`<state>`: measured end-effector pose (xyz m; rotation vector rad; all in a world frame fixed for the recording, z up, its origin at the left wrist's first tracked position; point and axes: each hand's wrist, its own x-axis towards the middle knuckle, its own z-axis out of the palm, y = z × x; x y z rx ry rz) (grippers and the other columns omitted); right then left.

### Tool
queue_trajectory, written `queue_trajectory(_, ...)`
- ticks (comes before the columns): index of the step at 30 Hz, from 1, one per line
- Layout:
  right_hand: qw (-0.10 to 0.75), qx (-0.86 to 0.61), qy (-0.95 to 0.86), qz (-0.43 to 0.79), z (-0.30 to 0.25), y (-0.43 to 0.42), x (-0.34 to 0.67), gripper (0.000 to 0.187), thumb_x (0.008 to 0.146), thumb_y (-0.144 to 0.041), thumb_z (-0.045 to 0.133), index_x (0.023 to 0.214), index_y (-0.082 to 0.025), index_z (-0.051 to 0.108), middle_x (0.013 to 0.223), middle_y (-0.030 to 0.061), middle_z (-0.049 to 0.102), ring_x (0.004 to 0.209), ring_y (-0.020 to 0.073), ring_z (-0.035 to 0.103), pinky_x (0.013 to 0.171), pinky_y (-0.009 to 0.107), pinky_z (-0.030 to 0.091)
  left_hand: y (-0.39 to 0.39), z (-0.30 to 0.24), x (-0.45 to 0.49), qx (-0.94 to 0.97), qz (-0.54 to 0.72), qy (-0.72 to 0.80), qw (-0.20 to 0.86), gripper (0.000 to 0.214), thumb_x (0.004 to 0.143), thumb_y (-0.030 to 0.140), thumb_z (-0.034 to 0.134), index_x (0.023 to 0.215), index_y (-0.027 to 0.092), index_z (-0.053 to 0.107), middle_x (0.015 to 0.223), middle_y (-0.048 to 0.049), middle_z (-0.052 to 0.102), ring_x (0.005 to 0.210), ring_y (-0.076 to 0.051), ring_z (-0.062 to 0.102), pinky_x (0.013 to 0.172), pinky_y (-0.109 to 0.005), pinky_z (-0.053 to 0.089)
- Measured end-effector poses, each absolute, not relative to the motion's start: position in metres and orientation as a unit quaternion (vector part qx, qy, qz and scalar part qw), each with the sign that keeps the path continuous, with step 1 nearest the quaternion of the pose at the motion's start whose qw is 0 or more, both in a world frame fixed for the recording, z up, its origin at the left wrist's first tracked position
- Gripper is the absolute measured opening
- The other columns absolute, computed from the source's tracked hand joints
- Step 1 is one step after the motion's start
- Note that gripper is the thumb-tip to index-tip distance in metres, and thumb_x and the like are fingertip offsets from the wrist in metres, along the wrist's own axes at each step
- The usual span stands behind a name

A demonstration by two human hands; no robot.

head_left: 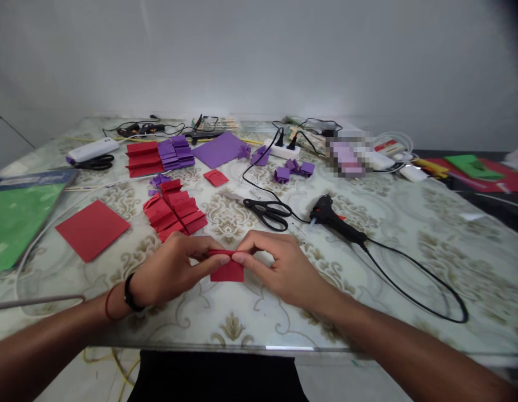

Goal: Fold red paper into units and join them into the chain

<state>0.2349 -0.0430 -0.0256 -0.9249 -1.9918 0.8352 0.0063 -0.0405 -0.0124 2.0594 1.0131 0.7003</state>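
Note:
My left hand and my right hand meet at the middle of the table, near its front edge. Both pinch a small red paper piece along its folded top edge, thumbs and forefingers pressed together. The paper's lower half lies flat on the glass. Just behind my left hand sits a pile of folded red paper pieces. Black scissors lie behind my right hand, and a black glue gun rests to their right with its cord trailing toward the right.
A flat red square and green sheets lie at left. Stacks of red folds and purple folds, a purple sheet, purple folded bits, a power strip and cables fill the back.

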Motion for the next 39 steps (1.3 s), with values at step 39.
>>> queue_trajectory(39,0.407,-0.366,-0.713,0.439,-0.020,-0.046,0.236,0.008,0.095,-0.025,0.070,0.089,-0.019,0.071,0.079,0.0011,0.070,0.070,0.0140,0.064,0.064,0.026,0.051,-0.043,-0.012,0.006,0.712,0.360,0.372,0.475,0.012,0.096,0.027,0.073,0.097,0.019,0.065,0.081,0.0011,0.069,0.069,-0.010,0.065,0.060,-0.019,0.052)
